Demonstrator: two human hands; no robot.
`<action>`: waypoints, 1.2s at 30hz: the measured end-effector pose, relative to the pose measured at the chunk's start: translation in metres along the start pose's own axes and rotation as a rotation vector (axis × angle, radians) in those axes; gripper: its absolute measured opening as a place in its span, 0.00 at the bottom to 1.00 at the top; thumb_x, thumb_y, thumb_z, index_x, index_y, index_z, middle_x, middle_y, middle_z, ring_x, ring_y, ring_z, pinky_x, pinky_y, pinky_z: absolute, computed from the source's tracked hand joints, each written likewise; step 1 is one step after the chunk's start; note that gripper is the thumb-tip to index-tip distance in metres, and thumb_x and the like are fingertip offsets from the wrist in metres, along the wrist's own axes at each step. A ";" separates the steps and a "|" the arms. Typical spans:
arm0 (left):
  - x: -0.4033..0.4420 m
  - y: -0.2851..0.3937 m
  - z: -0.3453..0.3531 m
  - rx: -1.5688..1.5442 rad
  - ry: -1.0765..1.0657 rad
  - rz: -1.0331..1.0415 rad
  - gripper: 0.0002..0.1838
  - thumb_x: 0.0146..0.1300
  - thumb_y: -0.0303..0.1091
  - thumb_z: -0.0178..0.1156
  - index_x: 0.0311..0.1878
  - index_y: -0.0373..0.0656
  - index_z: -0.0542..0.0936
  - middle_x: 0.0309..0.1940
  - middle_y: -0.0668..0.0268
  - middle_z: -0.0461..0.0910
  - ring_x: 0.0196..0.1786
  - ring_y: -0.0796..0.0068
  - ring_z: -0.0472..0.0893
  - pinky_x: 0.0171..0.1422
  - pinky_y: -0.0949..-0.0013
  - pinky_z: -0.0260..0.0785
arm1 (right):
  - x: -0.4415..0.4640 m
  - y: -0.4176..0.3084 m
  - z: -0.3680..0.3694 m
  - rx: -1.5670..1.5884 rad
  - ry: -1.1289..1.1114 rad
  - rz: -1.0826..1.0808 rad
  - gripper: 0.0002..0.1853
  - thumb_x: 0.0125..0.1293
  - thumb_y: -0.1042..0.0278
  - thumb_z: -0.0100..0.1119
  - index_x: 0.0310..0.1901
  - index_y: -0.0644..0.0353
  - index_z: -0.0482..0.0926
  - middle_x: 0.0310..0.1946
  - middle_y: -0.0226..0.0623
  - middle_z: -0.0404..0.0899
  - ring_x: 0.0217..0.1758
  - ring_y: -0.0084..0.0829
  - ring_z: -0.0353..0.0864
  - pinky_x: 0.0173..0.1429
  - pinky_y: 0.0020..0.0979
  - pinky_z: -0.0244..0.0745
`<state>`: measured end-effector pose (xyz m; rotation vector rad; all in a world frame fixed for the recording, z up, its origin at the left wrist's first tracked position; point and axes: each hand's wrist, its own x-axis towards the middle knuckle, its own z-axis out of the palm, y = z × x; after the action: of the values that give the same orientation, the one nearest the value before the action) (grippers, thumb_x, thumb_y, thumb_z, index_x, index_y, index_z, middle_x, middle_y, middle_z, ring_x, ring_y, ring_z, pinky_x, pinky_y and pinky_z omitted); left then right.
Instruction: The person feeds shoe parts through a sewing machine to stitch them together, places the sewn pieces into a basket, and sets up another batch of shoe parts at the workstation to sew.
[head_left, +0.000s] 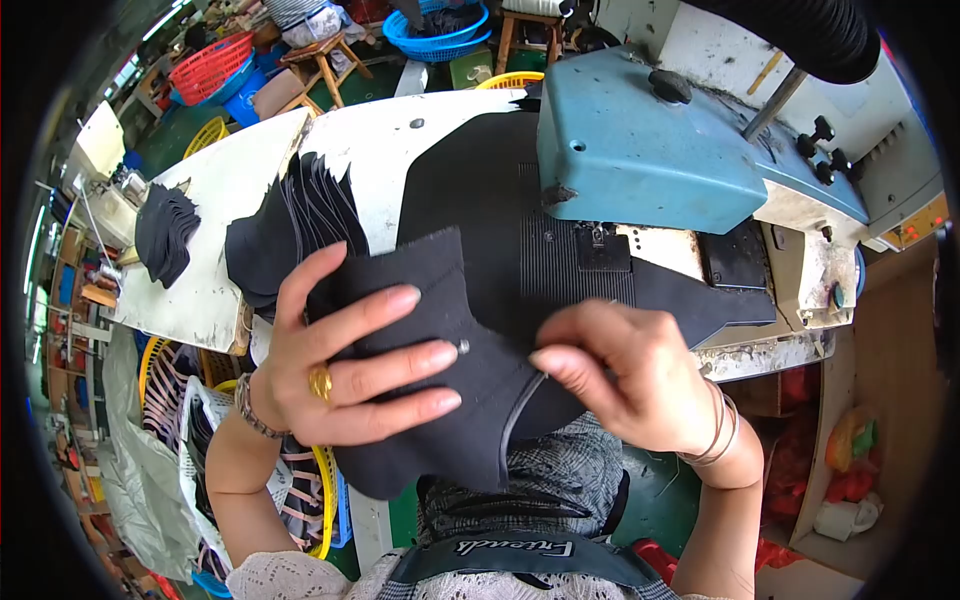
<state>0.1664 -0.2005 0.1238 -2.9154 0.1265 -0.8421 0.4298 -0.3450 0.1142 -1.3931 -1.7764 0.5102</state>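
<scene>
On the left of the tabletop [225,180]: small stack of black cutouts [165,235], then larger fanned stack [300,210], lower end partly hidden behind the left hand [290,400]. Left hand: holding the black piece [470,400] under spread fingers, thumb out of sight. Position of piece: center, raised above the lap, at the near side of the tabletop. Right hand [640,375]: thumb and forefinger pinched at the curved edge, exact contact masked by curled fingers. Step in hand, by judgement: working along that edge. For the next move: maintain steady support at left, close pinch at right. At far right: sewing machine [650,150], needle area hard to make out; black hose [820,40] cut off at top.
</scene>
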 end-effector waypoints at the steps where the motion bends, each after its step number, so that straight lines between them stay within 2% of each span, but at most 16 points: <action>1: -0.003 0.004 -0.003 -0.033 0.000 -0.012 0.17 0.54 0.36 0.70 0.47 0.68 0.88 0.58 0.83 0.84 0.67 0.64 0.80 0.76 0.36 0.64 | 0.002 -0.001 -0.001 0.004 -0.105 -0.047 0.11 0.72 0.66 0.67 0.38 0.66 0.81 0.28 0.47 0.82 0.28 0.50 0.83 0.31 0.42 0.77; 6: -0.014 0.017 -0.014 -0.289 -0.010 -0.013 0.13 0.58 0.31 0.68 0.46 0.58 0.89 0.54 0.75 0.86 0.62 0.66 0.83 0.70 0.36 0.74 | -0.004 -0.020 0.000 0.325 -0.056 0.115 0.08 0.73 0.76 0.63 0.34 0.66 0.80 0.20 0.36 0.75 0.21 0.29 0.74 0.27 0.30 0.66; 9: -0.024 0.015 -0.018 -0.299 0.026 0.011 0.11 0.59 0.30 0.68 0.45 0.55 0.89 0.51 0.68 0.87 0.60 0.67 0.85 0.69 0.37 0.76 | -0.008 -0.016 0.009 0.137 0.240 0.105 0.10 0.75 0.75 0.60 0.32 0.65 0.79 0.20 0.33 0.74 0.21 0.22 0.71 0.27 0.28 0.65; 11: -0.047 0.001 -0.028 -0.315 0.108 -0.009 0.11 0.60 0.30 0.68 0.46 0.53 0.89 0.51 0.65 0.87 0.60 0.65 0.85 0.69 0.38 0.76 | -0.011 -0.020 -0.003 0.185 0.811 0.487 0.10 0.78 0.70 0.56 0.35 0.62 0.79 0.26 0.26 0.73 0.28 0.16 0.66 0.33 0.21 0.62; 12: -0.064 -0.010 -0.031 -0.142 0.150 -0.124 0.11 0.60 0.30 0.68 0.47 0.51 0.88 0.52 0.64 0.87 0.60 0.63 0.84 0.70 0.39 0.75 | -0.024 -0.026 -0.015 0.046 0.638 0.376 0.10 0.79 0.69 0.54 0.37 0.60 0.79 0.26 0.23 0.70 0.30 0.14 0.62 0.33 0.21 0.59; 13: -0.097 -0.024 -0.033 0.028 0.185 -0.251 0.12 0.61 0.29 0.68 0.48 0.48 0.88 0.52 0.63 0.87 0.61 0.60 0.84 0.72 0.40 0.73 | -0.043 -0.014 -0.018 -0.151 0.437 0.193 0.12 0.76 0.71 0.59 0.32 0.64 0.78 0.21 0.30 0.74 0.22 0.19 0.73 0.27 0.25 0.67; 16: -0.137 -0.118 -0.021 0.552 0.275 -0.520 0.27 0.56 0.25 0.70 0.62 0.45 0.83 0.63 0.60 0.83 0.71 0.54 0.76 0.83 0.46 0.54 | -0.051 -0.007 0.016 -0.029 -0.065 -0.068 0.01 0.69 0.78 0.63 0.37 0.64 0.82 0.29 0.39 0.83 0.28 0.33 0.84 0.33 0.33 0.80; 18: -0.194 -0.175 0.002 0.608 -0.046 -0.812 0.30 0.54 0.29 0.73 0.64 0.54 0.83 0.68 0.67 0.80 0.76 0.64 0.72 0.82 0.38 0.49 | -0.064 0.017 0.032 -0.141 -0.307 -0.079 0.14 0.57 0.80 0.64 0.46 0.65 0.84 0.42 0.44 0.87 0.43 0.39 0.88 0.45 0.36 0.85; 20: -0.205 -0.172 0.027 0.009 -0.688 -1.336 0.61 0.48 0.59 0.79 0.84 0.64 0.56 0.85 0.60 0.52 0.87 0.49 0.45 0.80 0.22 0.31 | -0.067 0.027 0.046 -0.487 -0.261 -0.050 0.19 0.53 0.79 0.70 0.49 0.66 0.84 0.45 0.46 0.87 0.48 0.43 0.88 0.53 0.39 0.85; 21: -0.210 -0.163 0.032 -0.143 -0.655 -1.331 0.74 0.39 0.67 0.80 0.86 0.67 0.44 0.87 0.58 0.37 0.87 0.42 0.36 0.81 0.25 0.28 | -0.070 0.032 0.052 -0.663 -0.240 -0.030 0.22 0.51 0.78 0.72 0.51 0.67 0.84 0.46 0.46 0.87 0.50 0.45 0.88 0.57 0.40 0.84; 23: -0.187 -0.137 0.029 0.023 -0.631 -1.234 0.74 0.39 0.68 0.79 0.86 0.63 0.43 0.87 0.55 0.37 0.87 0.44 0.36 0.82 0.27 0.32 | -0.087 0.055 0.054 -0.735 -0.311 -0.039 0.24 0.53 0.78 0.67 0.55 0.67 0.84 0.54 0.49 0.85 0.58 0.45 0.86 0.63 0.40 0.82; 26: -0.131 -0.083 0.029 0.135 -0.342 -0.945 0.70 0.43 0.65 0.78 0.86 0.56 0.48 0.86 0.51 0.44 0.86 0.42 0.42 0.83 0.34 0.39 | -0.093 0.066 0.040 -0.556 -0.377 -0.023 0.20 0.56 0.77 0.63 0.53 0.63 0.86 0.54 0.46 0.87 0.58 0.42 0.86 0.61 0.38 0.83; 27: -0.109 -0.063 0.027 0.057 -0.293 -0.793 0.60 0.46 0.51 0.80 0.82 0.45 0.60 0.82 0.53 0.56 0.84 0.44 0.51 0.85 0.44 0.42 | -0.088 0.065 0.032 -0.453 -0.401 0.031 0.18 0.55 0.77 0.65 0.49 0.59 0.87 0.52 0.42 0.88 0.55 0.40 0.87 0.60 0.37 0.83; 29: -0.079 -0.025 0.032 -0.199 -0.294 -0.528 0.47 0.50 0.53 0.79 0.72 0.42 0.76 0.77 0.54 0.67 0.83 0.48 0.55 0.84 0.45 0.43 | -0.083 0.081 0.021 -0.339 -0.480 0.038 0.15 0.56 0.77 0.66 0.46 0.58 0.88 0.50 0.40 0.89 0.52 0.41 0.89 0.56 0.38 0.84; 33: -0.033 0.033 0.040 -0.470 -0.372 -0.242 0.48 0.54 0.59 0.75 0.72 0.36 0.73 0.71 0.53 0.73 0.77 0.55 0.70 0.82 0.40 0.51 | -0.068 0.049 0.025 -0.143 -0.233 -0.128 0.08 0.58 0.78 0.64 0.40 0.61 0.83 0.46 0.41 0.89 0.47 0.42 0.90 0.45 0.38 0.88; 36: -0.011 0.055 0.041 -0.794 -0.202 -0.167 0.40 0.62 0.53 0.71 0.68 0.32 0.74 0.62 0.50 0.80 0.73 0.54 0.76 0.79 0.44 0.58 | -0.066 0.000 0.031 0.063 -0.052 -0.617 0.09 0.57 0.76 0.67 0.38 0.70 0.80 0.37 0.50 0.86 0.44 0.43 0.91 0.44 0.38 0.91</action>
<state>0.1765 -0.2507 0.0770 -3.7805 0.2520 -0.6009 0.4103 -0.4017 0.0732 -0.7279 -2.0850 0.2632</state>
